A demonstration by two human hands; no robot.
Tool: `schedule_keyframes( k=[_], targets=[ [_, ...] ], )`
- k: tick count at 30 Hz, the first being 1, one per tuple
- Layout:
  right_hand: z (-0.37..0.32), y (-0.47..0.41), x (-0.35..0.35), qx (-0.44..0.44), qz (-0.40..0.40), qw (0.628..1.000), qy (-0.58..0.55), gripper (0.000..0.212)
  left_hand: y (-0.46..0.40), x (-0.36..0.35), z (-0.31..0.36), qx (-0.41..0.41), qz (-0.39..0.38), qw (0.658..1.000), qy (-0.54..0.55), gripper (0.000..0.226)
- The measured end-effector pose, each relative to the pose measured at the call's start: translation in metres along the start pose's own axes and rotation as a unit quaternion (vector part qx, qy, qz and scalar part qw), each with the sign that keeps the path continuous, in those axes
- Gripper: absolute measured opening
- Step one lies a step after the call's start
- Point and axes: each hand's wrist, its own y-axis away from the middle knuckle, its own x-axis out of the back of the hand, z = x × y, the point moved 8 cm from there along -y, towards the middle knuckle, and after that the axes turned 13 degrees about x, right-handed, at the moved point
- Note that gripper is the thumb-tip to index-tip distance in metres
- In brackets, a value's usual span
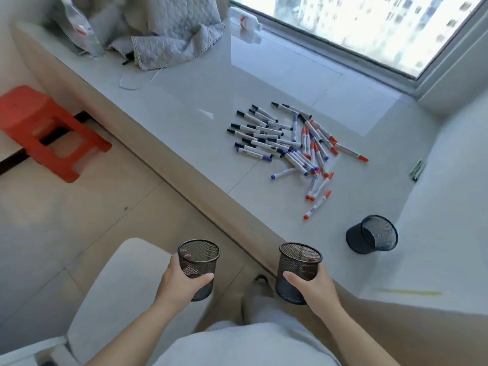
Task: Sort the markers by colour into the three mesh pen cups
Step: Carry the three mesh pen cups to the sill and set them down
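- The left hand (182, 280) holds a black mesh cup (198, 265), fingers wrapped round its side and thumb in front. The cup is upright and looks empty.
- The right hand (313, 286) holds a second cup (298, 270) the same way, thumb across the near side. It looks empty too.
- Both hands are low and near, out in front of the body, with the arms bent a little. The cups are up in the air, just before the near edge of the ledge (200, 101).
- A third cup (372, 233) lies tipped on its side on the ledge, to the right, with its mouth facing near.
- The markers (290, 143) lie in a messy pile farther off on the ledge. Black ones are mostly on the left, blue in the middle, red on the right, but they cross over each other.
- I think the cups are light and stiff, so a soft hold round the middle is enough. The wire could dent if squeezed hard.
- The markers look thin, smooth and light. They may roll on the shiny ledge, so it is best to pinch each one at the middle of its white body.
- No marker is in a cup yet.
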Motion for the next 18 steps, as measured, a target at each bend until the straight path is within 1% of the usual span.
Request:
schedule_keyframes(
  k=[2,6,10,14,18],
  targets=[
    [-0.015,-0.027,0.009,0.012,0.0,1.0,0.008,0.067,-0.009,-0.005,0.025,-0.004,0.004,1.0,-0.001,0.064],
    [-0.037,-0.069,0.022,0.021,0.007,1.0,0.009,0.062,-0.026,-0.01,0.067,-0.006,0.012,1.0,-0.008,0.068],
    [-0.049,-0.093,0.023,0.021,0.013,1.0,-0.016,0.065,-0.038,-0.009,0.103,-0.024,0.019,1.0,-0.007,0.072],
    [-0.053,-0.113,0.019,0.015,0.018,0.999,-0.035,0.064,-0.056,-0.014,0.133,-0.034,0.006,0.999,-0.014,0.07],
    [-0.05,-0.127,0.026,-0.016,0.062,0.996,-0.06,0.062,-0.076,-0.024,0.171,-0.073,-0.03,0.996,-0.028,0.072]
  ],
)
